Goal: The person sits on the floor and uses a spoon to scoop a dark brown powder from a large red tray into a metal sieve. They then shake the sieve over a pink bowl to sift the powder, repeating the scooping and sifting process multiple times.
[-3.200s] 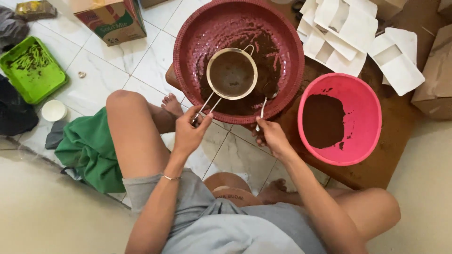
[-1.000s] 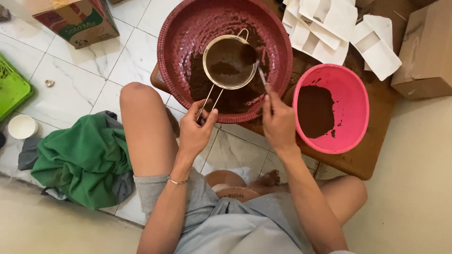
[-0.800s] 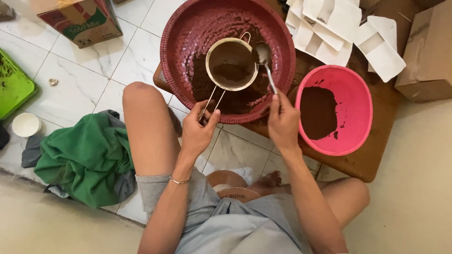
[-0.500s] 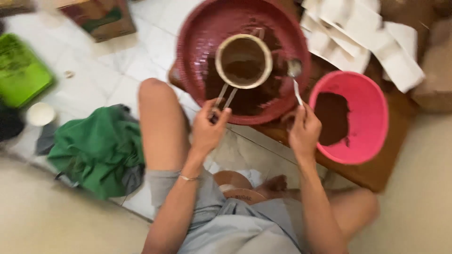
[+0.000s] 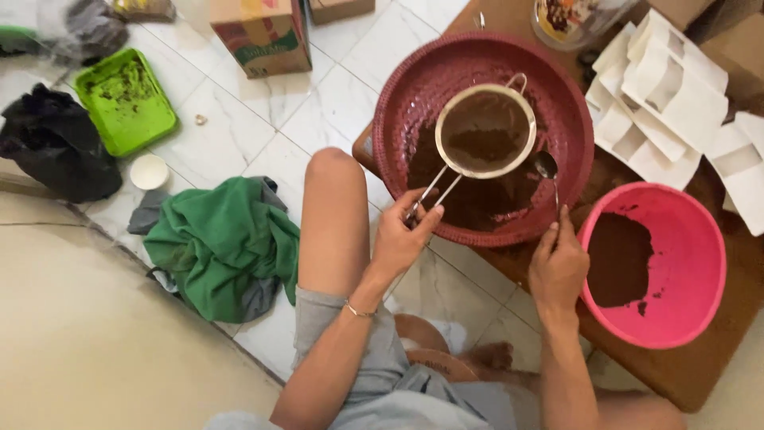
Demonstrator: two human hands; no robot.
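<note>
My left hand [image 5: 404,236] grips the wire handle of a round metal sieve [image 5: 485,131] that holds brown powder over a big dark red basin [image 5: 398,119]. The basin has sifted brown powder on its bottom. My right hand [image 5: 557,267] holds a metal spoon [image 5: 547,169] by its handle, the bowl of the spoon lying just right of the sieve, over the basin's rim side. A pink bowl [image 5: 700,263] with brown powder stands to the right of that hand. Both sit on a low wooden board [image 5: 684,374].
White folded cardboard boxes [image 5: 660,87] lie at the back right. On the tiled floor are a green cloth [image 5: 219,247], a green tray [image 5: 126,99], a small white cup [image 5: 149,171], a black cloth [image 5: 56,143] and a printed carton [image 5: 263,32]. My bare knee [image 5: 334,207] is raised beside the basin.
My right hand carried the spoon from the sieve toward the pink bowl and is back beside the sieve. The left hand kept hold of the sieve handle. The camera view shifted.
</note>
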